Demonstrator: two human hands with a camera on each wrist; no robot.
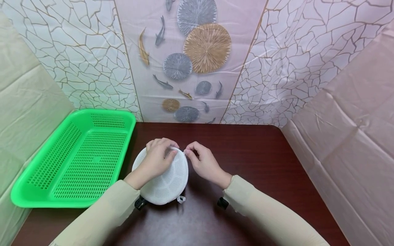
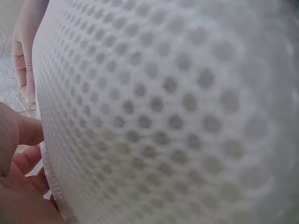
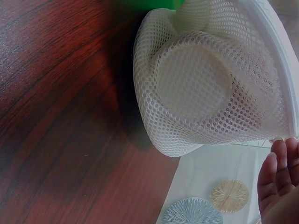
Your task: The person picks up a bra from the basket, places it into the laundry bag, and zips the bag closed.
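Observation:
A round white mesh laundry bag [image 1: 167,188] stands on the table in front of me, its netting filling most of the left wrist view. The left hand [image 1: 158,159] lies over its top and grips the far rim, fingers bent over the edge and thumb on the mesh. At the rim's right side, the right hand [image 1: 204,162] pinches the small zipper pull between thumb and forefinger. The right wrist view shows the zipper [image 3: 280,60] curving along the rim down to those fingertips [image 3: 277,145]. A small white loop [image 1: 181,199] sticks out at the near edge.
A green plastic basket [image 1: 130,136] with slotted sides stands to the left, close to the bag. The dark red wooden table [image 1: 246,153] ends at a patterned backdrop [image 1: 261,85]. Pale cloth walls [image 1: 347,136] hang on both sides.

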